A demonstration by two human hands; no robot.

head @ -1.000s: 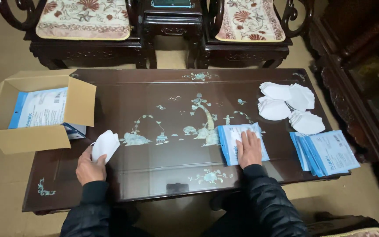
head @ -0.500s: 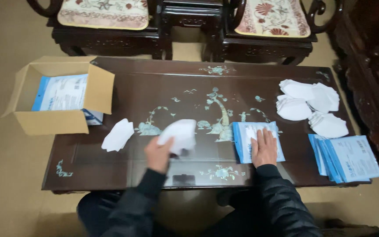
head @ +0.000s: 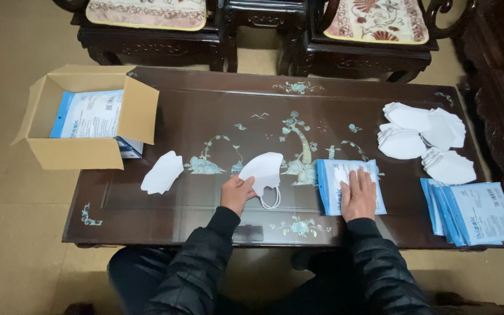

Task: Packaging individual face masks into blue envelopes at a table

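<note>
L hand (head: 237, 193) grips a folded white mask (head: 262, 169) by its lower edge, fingers closed on it, mask lifted just above the dark inlaid desk (head: 205, 116), ear loops (head: 270, 200) dangling under it. R hand (head: 358, 192) lies flat, fingers spread, pressing on a blue-and-white pouch (head: 329, 185) near the desk's front edge; it holds nothing, just pins it down.

Risks, as I judge them: grip on the mask is at one edge only, so it could slip or unfold. Loose loops may snag on fingers or drag on the desk. Pouch is only pinned, not gripped, so on the glossy top it could slide if the R hand shifts.

Further out: another mask (head: 162, 172) lies alone to the L, near an open cardboard box (head: 77, 153) w/ pouches inside, hanging partly over the desk's L end; a nudge might tip it. Far R, a mask pile (head: 424, 137) and a fanned pouch stack (head: 473, 213), the latter close to the front edge.
</note>
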